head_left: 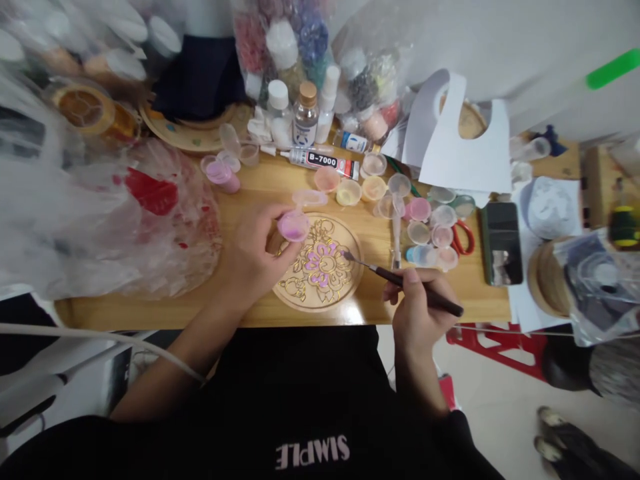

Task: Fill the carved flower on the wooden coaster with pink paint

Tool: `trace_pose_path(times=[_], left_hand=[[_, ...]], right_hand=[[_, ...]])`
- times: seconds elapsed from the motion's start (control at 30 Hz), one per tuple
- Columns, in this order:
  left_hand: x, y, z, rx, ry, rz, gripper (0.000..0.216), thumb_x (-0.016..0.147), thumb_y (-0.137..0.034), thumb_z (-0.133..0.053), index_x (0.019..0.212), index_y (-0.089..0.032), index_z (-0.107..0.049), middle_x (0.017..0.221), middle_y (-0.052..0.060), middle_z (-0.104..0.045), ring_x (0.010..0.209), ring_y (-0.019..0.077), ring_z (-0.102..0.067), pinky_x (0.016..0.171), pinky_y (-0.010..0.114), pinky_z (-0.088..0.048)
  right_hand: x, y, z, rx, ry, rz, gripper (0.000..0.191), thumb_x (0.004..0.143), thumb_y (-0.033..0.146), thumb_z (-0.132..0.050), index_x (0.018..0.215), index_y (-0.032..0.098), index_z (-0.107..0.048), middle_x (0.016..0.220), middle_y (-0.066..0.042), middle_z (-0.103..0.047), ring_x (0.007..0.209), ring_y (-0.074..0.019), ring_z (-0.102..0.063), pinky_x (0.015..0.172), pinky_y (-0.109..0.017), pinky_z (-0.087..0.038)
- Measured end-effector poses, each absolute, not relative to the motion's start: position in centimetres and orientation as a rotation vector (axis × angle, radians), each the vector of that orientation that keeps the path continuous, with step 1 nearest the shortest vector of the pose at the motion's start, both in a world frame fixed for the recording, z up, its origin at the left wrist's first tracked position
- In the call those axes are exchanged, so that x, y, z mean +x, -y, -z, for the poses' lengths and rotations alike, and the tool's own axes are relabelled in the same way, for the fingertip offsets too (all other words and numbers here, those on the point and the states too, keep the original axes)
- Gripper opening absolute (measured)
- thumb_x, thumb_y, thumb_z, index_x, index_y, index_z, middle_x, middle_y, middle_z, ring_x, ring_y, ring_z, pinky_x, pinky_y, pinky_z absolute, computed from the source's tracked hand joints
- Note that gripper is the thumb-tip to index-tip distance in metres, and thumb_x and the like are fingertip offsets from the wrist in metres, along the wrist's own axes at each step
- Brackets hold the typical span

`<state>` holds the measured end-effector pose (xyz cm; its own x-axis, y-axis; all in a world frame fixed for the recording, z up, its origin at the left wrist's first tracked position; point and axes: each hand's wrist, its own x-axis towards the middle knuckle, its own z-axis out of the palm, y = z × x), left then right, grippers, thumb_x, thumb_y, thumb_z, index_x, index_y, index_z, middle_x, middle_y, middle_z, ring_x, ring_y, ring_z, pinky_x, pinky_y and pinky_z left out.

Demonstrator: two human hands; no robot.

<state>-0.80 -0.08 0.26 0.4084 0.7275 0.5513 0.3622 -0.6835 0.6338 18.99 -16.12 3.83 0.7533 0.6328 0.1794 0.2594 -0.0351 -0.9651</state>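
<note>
My left hand (253,250) is closed around a small clear cup of pink paint (294,227), held just above the left edge of a round wooden disc (320,263). The disc lies flat on the table and carries a gold-outlined flower, partly filled in purple. A thin dark-handled paintbrush (400,280) is pinched in my right hand (417,310). Its tip rests at the right side of the flower pattern. The right hand hovers at the table's front edge.
Several small paint cups (420,220) cluster behind and right of the disc. A B-7000 glue tube (323,160), bottles (305,113), red-handled scissors (465,237), a phone (501,243) and white paper (463,150) lie on the wooden table (175,310). Plastic bags (100,220) crowd the left.
</note>
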Motion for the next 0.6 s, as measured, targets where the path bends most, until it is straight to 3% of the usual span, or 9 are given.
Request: trace_pose_path(times=[0.17, 0.6], left_hand=[[-0.77, 0.39, -0.50, 2.231, -0.910, -1.191, 0.030, 0.098, -0.021, -0.077, 0.126, -0.026, -0.069, 0.114, 0.004, -0.081, 0.102, 0.0232, -0.079, 0.092, 0.041, -0.068], [-0.83, 0.72, -1.01, 2.283, -0.953, -1.013, 0.030, 0.098, -0.021, -0.077, 0.126, -0.027, -0.067, 0.117, 0.004, -0.082, 0.107, 0.0258, -0.079, 0.098, 0.043, -0.067]], right_hand=[[19.14, 16.33, -3.79, -1.708, 0.880, -0.293, 0.034, 0.104, 0.041, -0.074, 0.076, 0.023, -0.069, 0.056, 0.005, -0.068, 0.045, -0.0136, -0.064, 0.048, -0.027, -0.047], [19.07, 17.03, -4.41, -1.840, 1.083, -0.132, 0.027, 0.101, 0.035, -0.079, 0.077, 0.023, -0.073, 0.059, 0.005, -0.067, 0.046, -0.0103, -0.058, 0.050, -0.026, -0.047]])
